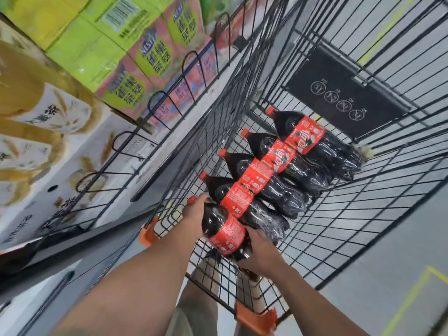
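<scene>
**Bottle** (pixel 226 235): dark cola, red label, red cap. It is carried low over the near end of the cart, cap end toward the shelf side and base toward the person. It sits just beside the nearest bottle of the row; whether they touch cannot be told.

**Left hand** (pixel 194 213): grasps the bottle at its neck and shoulder, with the fingers wrapped round just below the cap.

**Right hand** (pixel 263 251): cups the bottle's lower body from the outer side, with the fingers curled under it.

**Cart** (pixel 242 76): black wire basket, seen from above. It has orange corner guards (pixel 257 318) at the near end. A folded black flap (pixel 346 93) at the far end bears four crossed-out round pictograms.

**Four bottles** (pixel 281 156): the same kind as the carried bottle. They lie on the cart floor side by side in a diagonal row, and their labels form one red band. All caps point toward the shelf.

**Shelf** (pixel 135 151): runs along the cart's left side behind a low wire guard.

**Cartons** (pixel 145 59): on the shelf, pink and green, printed "Nestea".

**Boxes** (pixel 48 110): nearer on the shelf, white and tan with a wheat print.

**Floor** (pixel 388 251): grey, with yellow lines at the right edge.

**Legs** (pixel 201 309): the person's own, seen through the cart's near wires.
</scene>
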Motion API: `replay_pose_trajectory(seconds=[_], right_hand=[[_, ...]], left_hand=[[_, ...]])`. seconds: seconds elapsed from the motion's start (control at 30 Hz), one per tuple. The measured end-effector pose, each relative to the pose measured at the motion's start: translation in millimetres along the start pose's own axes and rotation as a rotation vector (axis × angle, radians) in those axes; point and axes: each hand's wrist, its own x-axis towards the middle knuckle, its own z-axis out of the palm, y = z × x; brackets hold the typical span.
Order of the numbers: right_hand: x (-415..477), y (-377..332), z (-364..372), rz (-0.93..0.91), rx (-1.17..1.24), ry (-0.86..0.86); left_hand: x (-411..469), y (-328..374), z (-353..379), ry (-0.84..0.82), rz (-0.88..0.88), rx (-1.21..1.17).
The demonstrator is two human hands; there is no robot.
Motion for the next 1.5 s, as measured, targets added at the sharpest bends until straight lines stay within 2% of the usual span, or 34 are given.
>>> replay_pose_trajectory(seconds=[0.13, 0.43, 0.77, 1.0, 1.37, 1.5], right_hand=[[6, -2, 0, 0.012, 0.005, 0.028], [1, 0, 2, 0.007, 0.071, 0.029], [-32, -17, -36, -0.151, -0.072, 0.075], [-82, -31, -93, -0.275, -0.094, 0.267], [-201, -49, -217, -0.719, -0.169, 0.573], [-230, -53, -254, -0.787, -0.195, 0.624]], left_hand=[[-54, 13, 7, -0.003, 0.12, 0.059], [-88, 10, -2, -0.021, 0.26, 0.093], [-159, 32, -27, -0.018, 0.517, 0.048], [-249, 51, -34, -0.069, 0.63, -0.082], [-398, 84, -24, -0.296, 0.9, -0.241], [-430, 90, -19, -0.333, 0.969, -0.286]])
